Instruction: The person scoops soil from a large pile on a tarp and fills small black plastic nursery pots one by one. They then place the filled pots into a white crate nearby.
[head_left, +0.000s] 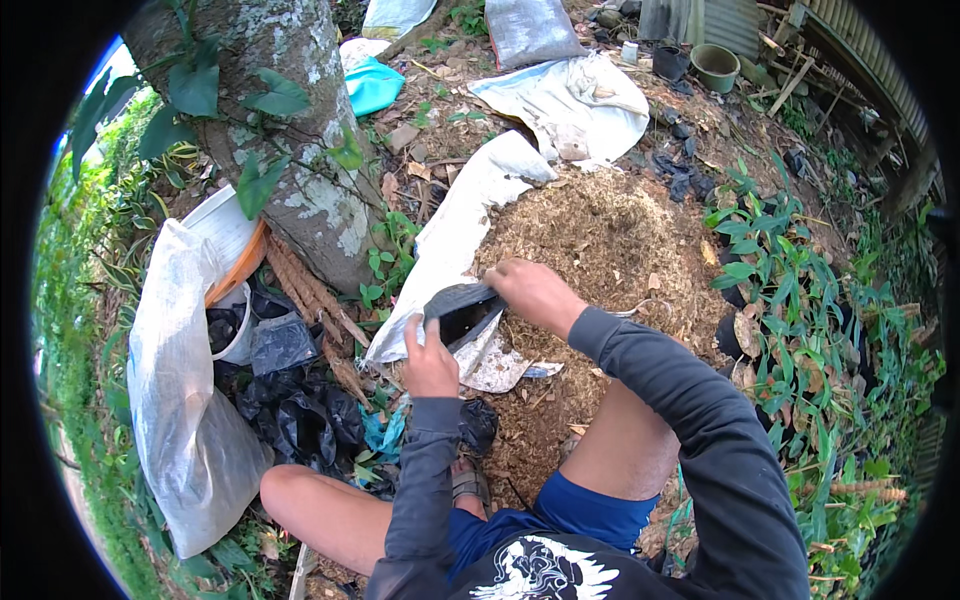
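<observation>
A black plastic planting bag (466, 311) lies over the near end of a white woven sack (442, 259), its mouth spread wide and dark inside. My right hand (534, 292) pinches the bag's right upper corner. At the bag's left edge is my left hand (431, 358), fingers raised and apart; whether its fingertips grip the rim cannot be told. Beyond my right hand spreads a heap of brown wood shavings (600, 232), partly lying on the white sack.
A tree trunk (300, 165) rises at the upper left. Left of me are a filled white sack (172, 375), a white bucket (241, 330) and crumpled black plastic bags (307, 420). Leafy plants (787, 300) grow at the right. Another white sack (577, 97) lies beyond the heap.
</observation>
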